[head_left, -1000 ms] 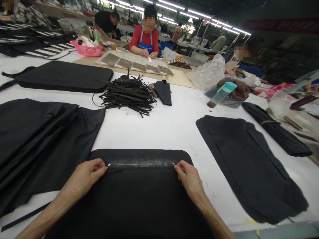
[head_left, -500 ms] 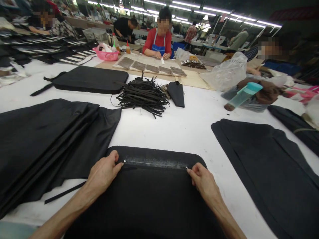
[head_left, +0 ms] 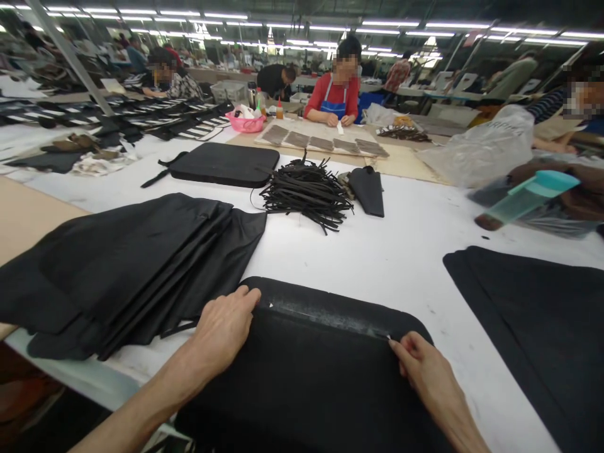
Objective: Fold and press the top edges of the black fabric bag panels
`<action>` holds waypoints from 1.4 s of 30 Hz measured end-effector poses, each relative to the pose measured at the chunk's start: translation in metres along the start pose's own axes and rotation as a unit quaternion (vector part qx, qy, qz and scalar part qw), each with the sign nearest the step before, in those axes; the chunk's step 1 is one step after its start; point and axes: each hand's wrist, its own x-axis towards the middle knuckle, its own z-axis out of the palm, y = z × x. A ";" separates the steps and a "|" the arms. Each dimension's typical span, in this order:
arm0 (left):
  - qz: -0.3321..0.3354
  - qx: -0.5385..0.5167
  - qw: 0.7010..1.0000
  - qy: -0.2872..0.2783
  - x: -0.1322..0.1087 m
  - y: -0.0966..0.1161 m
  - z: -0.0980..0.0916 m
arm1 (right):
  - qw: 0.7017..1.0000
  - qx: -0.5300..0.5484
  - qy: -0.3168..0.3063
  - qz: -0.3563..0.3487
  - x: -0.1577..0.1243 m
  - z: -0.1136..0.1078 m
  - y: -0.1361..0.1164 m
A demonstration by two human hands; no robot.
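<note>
Your left hand (head_left: 225, 326) on far left corner of black panel (head_left: 306, 377), at near side of white tabletop (head_left: 330, 261); cannot tell whether fingers grip edge. Your right hand (head_left: 425, 366): fingers narrow, pinching small white tab (head_left: 389, 338) near panel's far right corner. Pale streaked band (head_left: 325, 319) between your hands. Black sheets (head_left: 141, 264) left, bundle of black strips (head_left: 306, 192) farther off.

Near end of black panel (head_left: 306, 384): cut off by lower edge. White tip (head_left: 389, 338): partly covered by pinched fingers (head_left: 406, 353) of the right hand (head_left: 427, 374), too small to identify. Left hand (head_left: 226, 324): palm side hidden. Black sheets (head_left: 542, 321): cut off by right edge. Lettering (head_left: 507, 129) on clear bag (head_left: 481, 154): blurred, not fully legible.
</note>
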 end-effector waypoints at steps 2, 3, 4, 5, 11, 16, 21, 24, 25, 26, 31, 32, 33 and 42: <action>0.051 0.041 0.998 -0.007 -0.012 0.007 0.003 | 1.000 -0.014 0.000 -0.004 -0.001 0.000 0.000; 0.078 0.046 0.996 -0.015 -0.015 0.011 0.007 | 1.000 -0.023 0.001 -0.007 -0.001 0.000 -0.001; 0.107 0.044 0.993 -0.022 -0.018 0.014 0.013 | 0.999 -0.032 0.001 -0.009 -0.002 0.000 -0.001; 0.137 0.039 0.990 -0.025 -0.019 0.017 0.020 | 0.999 -0.040 0.002 -0.010 -0.002 0.000 -0.002; 0.199 0.063 0.978 -0.028 -0.017 0.021 0.050 | 0.998 -0.067 0.001 -0.006 -0.005 -0.002 -0.006; 0.205 0.030 0.978 -0.030 -0.017 0.010 0.055 | 0.995 -0.099 -0.010 -0.005 -0.002 -0.005 -0.009; 0.202 -0.018 0.979 0.011 -0.013 -0.005 0.067 | 0.993 -0.113 -0.016 -0.007 -0.001 -0.010 -0.014; 0.207 -0.015 0.975 0.076 -0.012 -0.017 0.081 | 0.989 -0.147 0.027 0.001 -0.007 -0.016 -0.017; 0.212 -0.007 0.972 0.103 -0.012 -0.020 0.085 | 0.983 -0.174 0.054 0.006 -0.012 -0.016 -0.018; 0.219 0.003 0.967 0.132 -0.012 -0.023 0.088 | 0.976 -0.201 0.084 0.004 -0.017 -0.016 -0.021; 0.268 0.078 0.945 0.171 -0.015 -0.002 0.078 | 0.929 -0.290 0.151 -0.176 -0.050 0.008 -0.051; 0.278 0.091 0.945 0.148 -0.015 0.008 0.072 | 0.920 -0.295 0.141 -0.218 -0.055 0.017 -0.059; 0.284 0.101 0.946 0.123 -0.013 0.019 0.067 | 0.913 -0.296 0.129 -0.250 -0.060 0.027 -0.066; 0.239 0.124 0.962 0.047 0.002 0.049 0.059 | 0.877 -0.333 0.105 -0.330 -0.060 0.066 -0.089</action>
